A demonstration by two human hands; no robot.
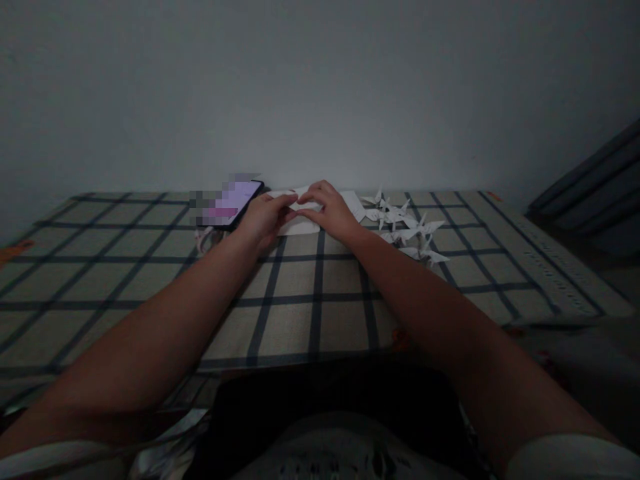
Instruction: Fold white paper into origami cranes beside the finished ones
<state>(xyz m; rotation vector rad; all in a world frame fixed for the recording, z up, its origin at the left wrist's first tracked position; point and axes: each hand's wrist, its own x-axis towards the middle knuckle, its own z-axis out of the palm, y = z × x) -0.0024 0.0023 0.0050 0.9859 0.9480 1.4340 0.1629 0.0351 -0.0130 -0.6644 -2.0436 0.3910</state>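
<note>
My left hand (267, 215) and my right hand (331, 209) meet over the far part of the table, their fingertips almost touching. Thumb and fingers of each hand are pinched at a piece of white paper (301, 207); its folded shape is mostly hidden by the fingers. More white paper (300, 228) lies flat under and behind the hands. Just right of my right hand is a paper sheet with straight edges (354, 204). Beyond it sit several folded white paper cranes (393, 213), bunched together with pointed wings and tails.
A phone (239, 203) with a lit screen leans at a slant left of my left hand, with a pale loop-like item (204, 239) beneath it. A checked cloth (295, 287) covers the table. The grey wall (320, 93) rises directly behind. Something dark and ribbed (595, 180) stands at right.
</note>
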